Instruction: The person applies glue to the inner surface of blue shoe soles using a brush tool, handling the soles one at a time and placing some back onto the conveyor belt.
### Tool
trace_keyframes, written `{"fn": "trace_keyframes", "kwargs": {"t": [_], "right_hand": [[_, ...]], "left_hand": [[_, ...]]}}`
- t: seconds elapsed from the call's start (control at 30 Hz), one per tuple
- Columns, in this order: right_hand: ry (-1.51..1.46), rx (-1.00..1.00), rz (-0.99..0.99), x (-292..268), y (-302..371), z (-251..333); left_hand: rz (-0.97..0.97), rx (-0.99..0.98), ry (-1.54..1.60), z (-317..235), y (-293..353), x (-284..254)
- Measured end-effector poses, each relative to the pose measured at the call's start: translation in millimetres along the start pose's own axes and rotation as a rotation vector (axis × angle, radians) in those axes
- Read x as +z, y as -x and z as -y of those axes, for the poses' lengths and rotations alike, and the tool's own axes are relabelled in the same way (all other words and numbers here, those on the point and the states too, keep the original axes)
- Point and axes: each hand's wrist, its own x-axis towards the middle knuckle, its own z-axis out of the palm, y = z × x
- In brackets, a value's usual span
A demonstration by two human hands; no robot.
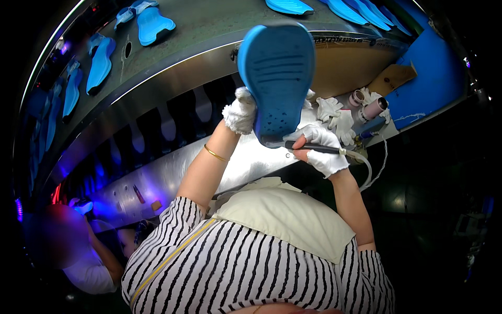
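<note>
A large blue shoe sole (280,78) stands raised in front of me, with grooves across its wide part and small dark spots near its lower end. My left hand (240,111), in a white glove, is closed on the sole's left edge. My right hand (323,150) wears a white glove with bare fingertips showing. It pinches a black pen-like tool (314,147) with a pale tube running from its back end. The tool's tip meets the lower end of the sole; the exact contact is too small to make out.
Several blue soles (153,26) lie on the dark belt (193,26) ahead and left. Below it runs a metal shelf (246,162). White gloves (329,110) and pinkish cylinders (374,109) sit at right by a blue panel (434,78). Another person (94,269) is at lower left.
</note>
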Motion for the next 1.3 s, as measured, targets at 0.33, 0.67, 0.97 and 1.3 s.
{"fn": "trace_keyframes", "kwargs": {"t": [0.33,0.67,0.97,1.3], "right_hand": [[0.139,-0.182,-0.010,3,-6,7],[0.158,-0.142,0.006,-1,-12,10],[0.186,-0.313,-0.022,-12,-8,18],[0.313,-0.391,-0.159,-32,8,25]], "left_hand": [[-0.319,-0.387,-0.400,-13,-15,11],[-0.375,-0.612,-0.526,-23,-26,25],[-0.363,-0.634,-0.540,-18,-27,23],[-0.348,-0.061,-0.116,-28,-15,21]]}}
